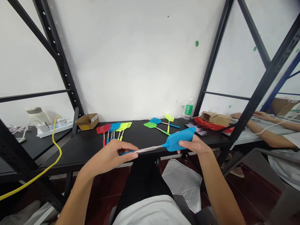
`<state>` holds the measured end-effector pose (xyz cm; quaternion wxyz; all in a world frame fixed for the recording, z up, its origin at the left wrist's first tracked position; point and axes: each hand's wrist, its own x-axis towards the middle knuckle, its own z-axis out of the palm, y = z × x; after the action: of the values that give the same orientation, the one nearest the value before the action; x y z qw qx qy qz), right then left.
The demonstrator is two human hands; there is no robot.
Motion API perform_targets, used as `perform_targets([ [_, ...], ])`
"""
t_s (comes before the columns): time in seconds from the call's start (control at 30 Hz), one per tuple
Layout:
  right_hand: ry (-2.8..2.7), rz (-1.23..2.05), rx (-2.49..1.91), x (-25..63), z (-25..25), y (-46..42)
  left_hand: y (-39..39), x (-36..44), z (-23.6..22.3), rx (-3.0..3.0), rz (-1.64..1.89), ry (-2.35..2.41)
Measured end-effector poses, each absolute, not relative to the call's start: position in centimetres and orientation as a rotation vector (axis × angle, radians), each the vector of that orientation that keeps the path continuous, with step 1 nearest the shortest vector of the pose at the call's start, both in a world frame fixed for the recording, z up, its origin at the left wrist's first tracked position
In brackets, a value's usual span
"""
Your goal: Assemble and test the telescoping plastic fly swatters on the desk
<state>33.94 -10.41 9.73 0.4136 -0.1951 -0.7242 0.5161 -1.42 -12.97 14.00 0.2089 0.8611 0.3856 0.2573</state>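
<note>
Hands apart, both gripping a blue plastic fly swatter with silver metal shaft (179, 140): left hand (114, 156) at the handle, 9 o'clock end; right hand (197, 145) on the mesh head, 3 o'clock end. Farther, on black table (138, 136): open brown cardboard box (87, 122), 10 o'clock, contents unclear; clear green-labelled bottle (188, 110), 1 o'clock.

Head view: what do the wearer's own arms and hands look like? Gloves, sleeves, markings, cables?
Left hand and right hand: no gloves, rings or straps visible. Left forearm and right forearm: uncovered as far as the picture shows, no sleeves, cables or markings seen. Below, a plain white top and black trousers.
</note>
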Motion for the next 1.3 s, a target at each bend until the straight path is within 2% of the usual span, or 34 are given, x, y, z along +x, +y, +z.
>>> perform_targets([
  [0.3, -1.755, 1.272, -0.564, 33.7, 10.5, -11.2, -14.1, -0.6, 14.0, 2.463, 0.937, 0.987],
  [1.3, -1.64, 1.394, -0.578, 32.4, 10.3, -11.0, -14.4, -0.7, 13.7, 2.513, 0.969, 1.115],
])
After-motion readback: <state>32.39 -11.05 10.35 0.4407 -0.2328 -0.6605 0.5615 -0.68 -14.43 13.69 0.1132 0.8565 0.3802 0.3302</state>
